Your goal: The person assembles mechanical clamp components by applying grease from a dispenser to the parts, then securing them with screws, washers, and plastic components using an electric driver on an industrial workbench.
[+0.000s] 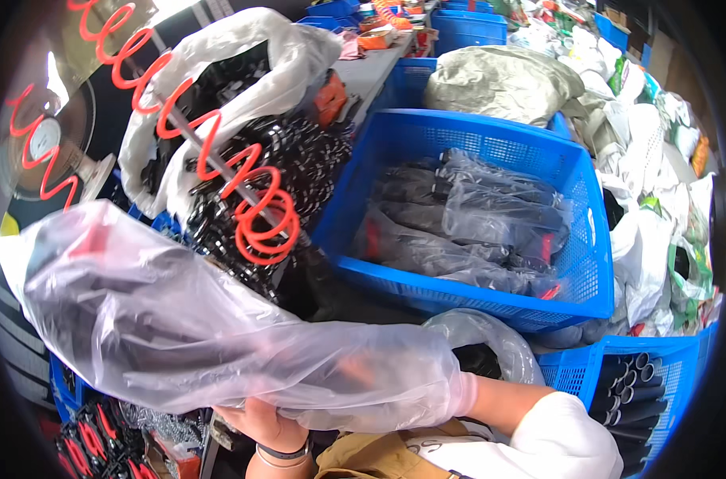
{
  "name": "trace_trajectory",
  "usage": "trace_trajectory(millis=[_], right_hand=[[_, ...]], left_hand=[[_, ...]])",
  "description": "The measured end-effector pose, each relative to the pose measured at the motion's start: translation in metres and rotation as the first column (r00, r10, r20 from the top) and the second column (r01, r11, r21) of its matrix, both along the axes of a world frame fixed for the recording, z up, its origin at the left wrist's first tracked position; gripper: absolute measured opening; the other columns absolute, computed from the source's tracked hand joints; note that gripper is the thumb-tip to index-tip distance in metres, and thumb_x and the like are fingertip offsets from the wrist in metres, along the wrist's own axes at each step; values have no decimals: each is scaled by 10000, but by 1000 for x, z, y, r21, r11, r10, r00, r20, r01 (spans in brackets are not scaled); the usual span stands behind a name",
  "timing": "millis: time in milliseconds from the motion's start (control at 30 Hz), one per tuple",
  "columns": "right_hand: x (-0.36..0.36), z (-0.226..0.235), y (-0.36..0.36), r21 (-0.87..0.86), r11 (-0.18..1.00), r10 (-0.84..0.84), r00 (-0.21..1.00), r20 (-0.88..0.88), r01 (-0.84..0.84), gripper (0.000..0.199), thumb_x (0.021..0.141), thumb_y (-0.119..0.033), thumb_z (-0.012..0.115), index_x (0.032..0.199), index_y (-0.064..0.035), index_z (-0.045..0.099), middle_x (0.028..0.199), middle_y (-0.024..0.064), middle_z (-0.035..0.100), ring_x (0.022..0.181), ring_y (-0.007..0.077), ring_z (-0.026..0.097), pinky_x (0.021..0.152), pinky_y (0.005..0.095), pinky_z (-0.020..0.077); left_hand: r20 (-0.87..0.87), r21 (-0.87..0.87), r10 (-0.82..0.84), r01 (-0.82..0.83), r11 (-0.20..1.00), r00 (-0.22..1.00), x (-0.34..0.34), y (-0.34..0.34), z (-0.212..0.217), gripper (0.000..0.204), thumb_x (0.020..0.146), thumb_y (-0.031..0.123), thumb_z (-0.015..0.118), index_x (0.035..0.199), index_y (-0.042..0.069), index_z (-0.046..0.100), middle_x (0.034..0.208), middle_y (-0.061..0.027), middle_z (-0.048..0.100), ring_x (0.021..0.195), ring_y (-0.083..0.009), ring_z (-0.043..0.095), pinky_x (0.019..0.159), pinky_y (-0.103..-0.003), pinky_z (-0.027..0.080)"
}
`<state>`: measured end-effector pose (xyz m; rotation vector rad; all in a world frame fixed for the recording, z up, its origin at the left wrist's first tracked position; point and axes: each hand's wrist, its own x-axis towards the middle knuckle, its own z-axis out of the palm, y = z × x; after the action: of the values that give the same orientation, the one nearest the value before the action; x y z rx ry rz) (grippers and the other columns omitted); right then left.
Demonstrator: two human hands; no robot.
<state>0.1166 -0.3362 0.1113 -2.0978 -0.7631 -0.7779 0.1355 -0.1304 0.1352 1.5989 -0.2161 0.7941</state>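
A long clear plastic bag (pixel 179 319) stretches across the lower left of the head view, puffed out at its far left end. My right forearm (pixel 503 399) enters the bag's right end, so the plastic surrounds it like a sleeve. The milky film blurs my right hand, and its fingers cannot be made out. From below, my left hand (pixel 269 427) grips the underside of the bag, with fingers partly hidden by the film. A dark band and a thin bracelet circle that wrist. A reddish patch shows at the bag's left end; its source is unclear.
A blue crate (pixel 459 291) ahead holds several bagged dark items. Black tubes (pixel 630 391) fill another crate at lower right. A red coiled hose (pixel 255 199) hangs before loose black parts (pixel 299 160) and a white sack (pixel 299 48). Black-and-red parts (pixel 92 439) lie lower left.
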Motion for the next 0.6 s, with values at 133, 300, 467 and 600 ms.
trace_trajectory(millis=[133, 300, 467, 600], right_hand=[[-33, -60, -62, 96, 989, 127, 976, -176, -111, 574, 863, -360, 709, 1323, -48, 564, 1151, 114, 663, 928, 324, 666, 842, 413, 535], [-92, -94, -86, 69, 991, -51, 813, -580, 112, 266, 863, -233, 686, 1067, -62, 693, 1033, 121, 694, 934, 319, 678, 846, 425, 546], [-66, -28, -209, -87, 992, -115, 951, -288, 93, 273, 858, -119, 630, 1125, -127, 683, 1107, 62, 679, 1053, 281, 654, 930, 442, 529], [23, -39, -259, -646, 479, -344, 804, 485, 595, 580, 825, -149, 680, 1355, -335, 533, 1391, 138, 516, 1375, 322, 422, 1115, 541, 381]], left_hand=[[-247, -7, -385, 395, 918, 889, 1, -91, 24, 762, 854, 129, 702, 1484, 17, 289, 1298, -169, 518, 1139, -255, 546, 1000, -435, 451], [-439, 140, -631, 742, 656, 640, 19, -173, -33, 1025, 718, 140, 827, 1524, -30, 217, 1446, -220, 415, 1330, -296, 455, 1115, -414, 356], [-805, 185, -508, 943, 275, 306, 102, -194, -32, 907, 721, 39, 744, 1513, -5, 305, 1300, -135, 580, 1201, -199, 563, 1024, -330, 451], [-800, 55, -594, 995, 79, 91, 105, -232, -29, 833, 750, 130, 812, 1469, 10, 409, 1307, -182, 594, 1192, -254, 585, 1019, -346, 454]])
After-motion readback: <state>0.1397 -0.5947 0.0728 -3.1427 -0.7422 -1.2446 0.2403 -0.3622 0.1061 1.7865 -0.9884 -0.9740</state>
